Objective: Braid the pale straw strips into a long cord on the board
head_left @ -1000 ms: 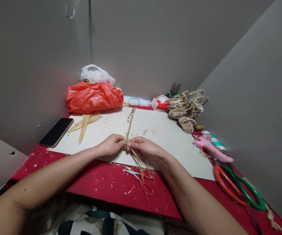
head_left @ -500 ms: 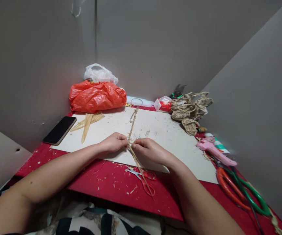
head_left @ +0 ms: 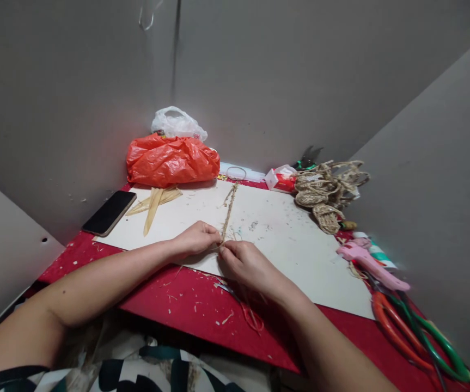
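A thin braided straw cord (head_left: 229,214) runs from the far edge of the white board (head_left: 284,239) toward me, ending between my hands. My left hand (head_left: 199,238) pinches its near end, fingers closed. Close beside it, my right hand (head_left: 243,259) is also closed, thumb and forefinger pinching the loose strands at that end. The fingertips almost touch, and the strand ends are partly hidden by the right hand. Below that hand lie red-handled scissors (head_left: 252,317) on the red cloth, partly covered by it.
Flat dry husk strips (head_left: 153,209) lie left, beside a black phone (head_left: 110,213). An orange plastic bag (head_left: 173,160) stands behind them. At right are woven straw pieces (head_left: 320,188), a pink glue gun (head_left: 376,267) and large tools with red and green handles (head_left: 398,329). Scraps litter the red cloth (head_left: 169,305).
My right hand has turned and moved slightly down, and the long strands that hung over the scissors are now mostly hidden by it. The whole view has shifted a little.
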`<control>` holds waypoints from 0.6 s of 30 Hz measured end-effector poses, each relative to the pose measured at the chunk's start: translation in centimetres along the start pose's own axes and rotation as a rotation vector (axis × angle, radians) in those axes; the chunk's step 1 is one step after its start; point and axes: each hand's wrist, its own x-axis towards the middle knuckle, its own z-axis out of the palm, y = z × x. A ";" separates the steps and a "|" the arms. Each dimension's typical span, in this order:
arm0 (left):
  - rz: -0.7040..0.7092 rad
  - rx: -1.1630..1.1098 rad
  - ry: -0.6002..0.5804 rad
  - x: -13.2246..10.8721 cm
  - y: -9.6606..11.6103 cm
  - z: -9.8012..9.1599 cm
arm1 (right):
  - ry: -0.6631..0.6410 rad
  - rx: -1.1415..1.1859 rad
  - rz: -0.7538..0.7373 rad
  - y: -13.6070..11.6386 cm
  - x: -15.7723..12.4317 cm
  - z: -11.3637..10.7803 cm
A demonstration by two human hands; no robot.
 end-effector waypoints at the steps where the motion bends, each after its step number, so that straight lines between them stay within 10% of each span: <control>1: -0.001 -0.005 0.005 0.0 0.0 0.0 | -0.004 -0.023 0.016 -0.2 -0.1 0.1; 7: 0.000 -0.065 0.000 -0.4 0.1 0.2 | -0.051 -0.059 -0.006 -1.7 -1.0 0.6; 12: -0.051 -0.124 -0.051 -0.6 0.4 -0.5 | -0.385 0.391 -0.028 -1.6 -1.8 -1.8; 16: -0.048 -0.243 -0.121 -0.7 0.8 -1.0 | 0.235 0.497 0.113 0.0 -0.6 -2.9; 18: -0.056 -0.287 -0.143 -0.6 0.8 -1.0 | 0.289 0.573 0.153 0.7 0.3 -2.3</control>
